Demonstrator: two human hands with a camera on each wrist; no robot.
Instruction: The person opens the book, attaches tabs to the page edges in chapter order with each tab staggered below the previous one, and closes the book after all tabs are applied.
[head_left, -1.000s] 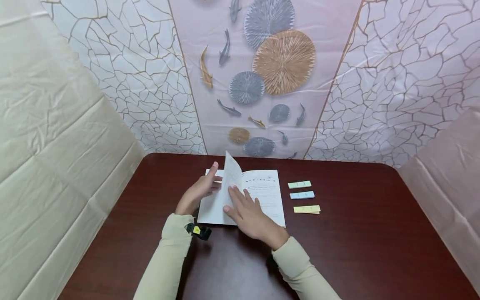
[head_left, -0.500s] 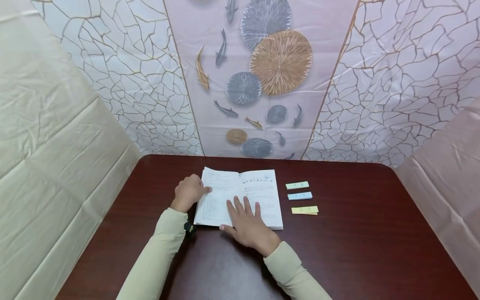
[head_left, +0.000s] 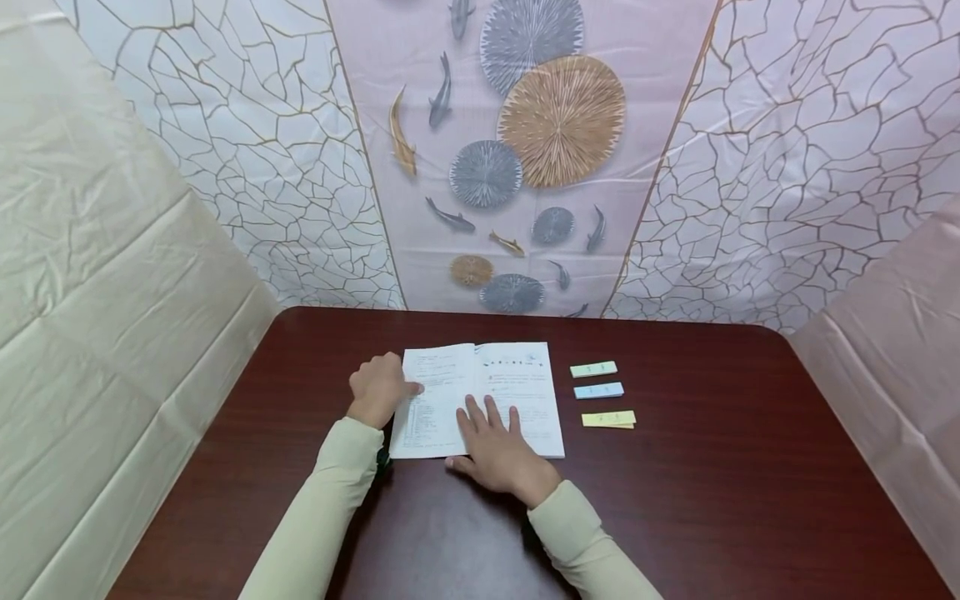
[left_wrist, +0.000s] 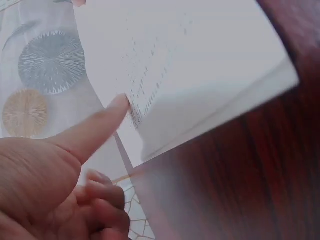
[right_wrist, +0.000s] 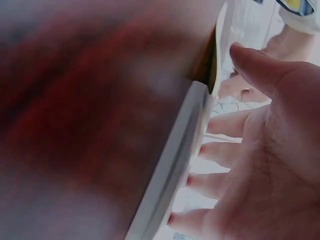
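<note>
An open book [head_left: 438, 417] with printed pages lies on the dark wood table. At its left edge, my left hand [head_left: 377, 389] holds the left page, thumb over the paper and the other fingers curled at the edge. The left wrist view shows the thumb [left_wrist: 97, 129] reaching across the page's border. My right hand [head_left: 498, 454] rests with spread fingers on the lower middle of the book, over the start of the right page. In the right wrist view its palm [right_wrist: 272, 165] faces the camera and its fingertips meet the paper beside the book's thick edge.
Right of the book, three small pads of paper strips lie in a column: green [head_left: 593, 369], blue [head_left: 598, 391] and yellow [head_left: 608, 419]. A patterned cloth [head_left: 555, 167] hangs behind the table [head_left: 712, 475], with plain cloth at both sides.
The raised page has come down to the left and now lies flat. My left hand moved from behind it to the book's left edge; my right hand slid slightly toward me.
</note>
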